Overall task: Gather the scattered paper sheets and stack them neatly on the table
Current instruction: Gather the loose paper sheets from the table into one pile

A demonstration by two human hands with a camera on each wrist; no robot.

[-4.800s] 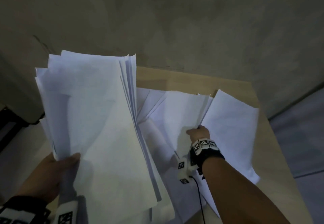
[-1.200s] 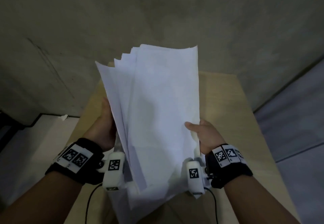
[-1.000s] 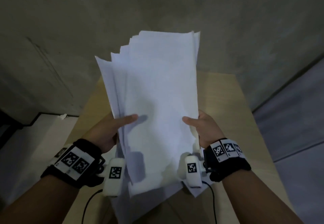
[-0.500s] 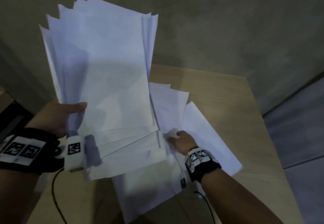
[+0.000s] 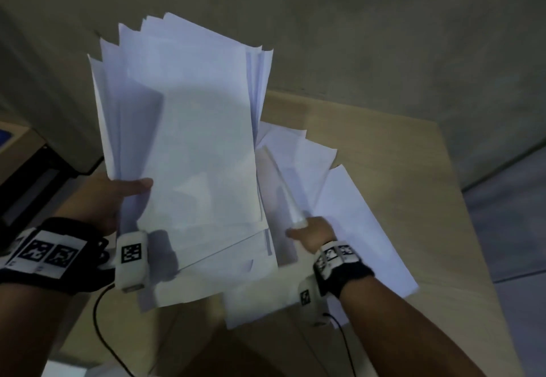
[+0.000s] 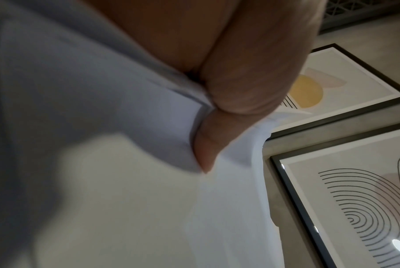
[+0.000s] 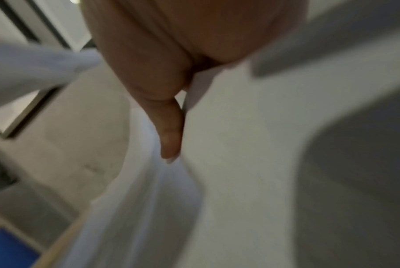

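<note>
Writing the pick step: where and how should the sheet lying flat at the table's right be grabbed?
Judging from its pose, take the flat sheet by its near-right corner, which seems to overhang the table edge, coming from the right and pinching over and under. Its left side tucks under the lifted sheet the right hand pinches.

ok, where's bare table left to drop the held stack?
Bare wood shows along the table far edge by the wall and down its right side past the loose sheets. A smaller patch lies near the front, between the forearms. The middle is crowded: loose sheets overlap there, the right hand lifts one, and the left hand holds the stack above the left part.
</note>
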